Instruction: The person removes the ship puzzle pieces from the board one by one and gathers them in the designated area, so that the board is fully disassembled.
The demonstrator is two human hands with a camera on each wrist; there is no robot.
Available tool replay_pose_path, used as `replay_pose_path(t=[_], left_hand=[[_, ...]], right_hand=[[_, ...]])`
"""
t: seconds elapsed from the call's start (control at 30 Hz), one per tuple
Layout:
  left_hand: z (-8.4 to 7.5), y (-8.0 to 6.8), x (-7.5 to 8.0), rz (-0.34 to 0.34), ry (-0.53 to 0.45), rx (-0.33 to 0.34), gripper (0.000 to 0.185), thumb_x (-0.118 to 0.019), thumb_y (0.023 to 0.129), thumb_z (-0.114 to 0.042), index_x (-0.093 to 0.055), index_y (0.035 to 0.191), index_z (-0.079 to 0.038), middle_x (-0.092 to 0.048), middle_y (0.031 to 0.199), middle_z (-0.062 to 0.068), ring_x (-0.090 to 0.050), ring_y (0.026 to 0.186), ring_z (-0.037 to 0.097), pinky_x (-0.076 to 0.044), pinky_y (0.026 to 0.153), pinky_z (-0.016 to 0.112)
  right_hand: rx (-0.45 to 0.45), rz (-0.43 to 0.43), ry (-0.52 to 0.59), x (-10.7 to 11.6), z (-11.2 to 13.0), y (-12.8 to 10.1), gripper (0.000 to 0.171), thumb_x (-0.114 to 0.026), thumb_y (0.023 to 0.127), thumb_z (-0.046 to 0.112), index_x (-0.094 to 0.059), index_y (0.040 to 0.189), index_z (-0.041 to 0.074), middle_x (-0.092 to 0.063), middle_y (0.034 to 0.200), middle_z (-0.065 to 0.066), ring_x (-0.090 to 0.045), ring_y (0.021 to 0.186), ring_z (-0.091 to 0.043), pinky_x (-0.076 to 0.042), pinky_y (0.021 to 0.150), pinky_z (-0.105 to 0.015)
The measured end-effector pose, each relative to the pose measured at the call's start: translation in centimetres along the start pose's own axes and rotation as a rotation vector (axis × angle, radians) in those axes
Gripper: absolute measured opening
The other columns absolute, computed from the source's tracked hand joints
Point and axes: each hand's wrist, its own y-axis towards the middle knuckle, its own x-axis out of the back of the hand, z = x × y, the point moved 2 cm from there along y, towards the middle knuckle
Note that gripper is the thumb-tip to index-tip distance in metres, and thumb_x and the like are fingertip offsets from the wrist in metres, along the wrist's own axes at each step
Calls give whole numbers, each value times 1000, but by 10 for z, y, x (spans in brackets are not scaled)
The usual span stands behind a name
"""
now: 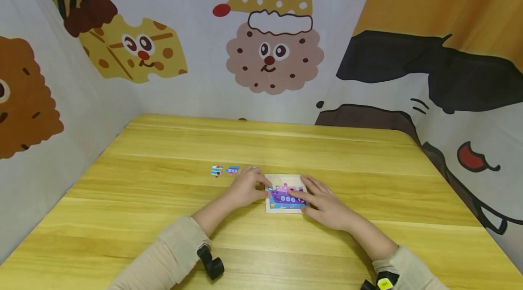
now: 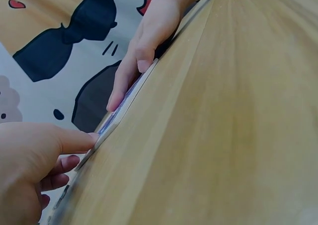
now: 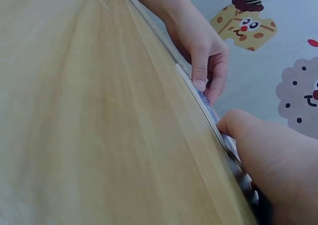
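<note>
One framed puzzle (image 1: 284, 199) lies flat on the worktop (image 1: 253, 244). Right hand (image 1: 330, 207): fingers spread over its right side. Left hand (image 1: 244, 189): fingers bent at its left edge; cannot tell whether pinching. Probably light, stiff, slippery underneath; best held by opposite edges.

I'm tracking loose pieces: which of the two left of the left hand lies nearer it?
The blue-purple puzzle piece, beside the left hand; the white-striped puzzle piece lies farther left.
</note>
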Motion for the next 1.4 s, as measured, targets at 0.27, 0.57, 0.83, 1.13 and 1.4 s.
replay_pose_path(t=[0.27,0.57,0.83,1.13,1.4], left_hand=[[3,2,-2,-19,-61,27,18,-83,74,-18,-76,90,-14,-62,86,-8,-48,86,13,-29,91,46],[1,3,-2,-20,-104,62,19,-84,73,-16,-75,90,-14,-64,86,-8,-49,87,14,-28,95,47],[-2,4,-2,-26,-211,92,19,-83,73,-7,-74,89,-10,-66,79,-8,-54,83,14,-31,100,49],[0,0,-7,1,-387,120,15,-75,78,2,-69,88,-6,-63,76,-3,-58,72,13,-52,66,27],[-3,-1,-4,-24,-429,124,10,-74,79,2,-70,87,-4,-63,78,-2,-58,73,14,-51,64,26]], right_hand=[[14,22,-17,1,-1,1,44,-47,101,35,-43,144,32,-9,158,-14,-7,143,-36,-9,108,-61],[10,23,-11,1,-2,1,43,-46,101,37,-44,144,32,-9,158,-14,-7,143,-36,-9,107,-63],[8,15,-5,1,-1,0,43,-47,100,40,-46,143,32,-11,158,-14,-8,142,-36,-10,108,-61],[6,5,-18,-1,-1,0,43,-48,100,39,-46,143,32,-12,157,-15,-10,142,-38,-10,107,-62],[7,-2,-2,0,0,0,43,-46,100,40,-46,143,33,-12,157,-15,-10,142,-38,-10,106,-64]])
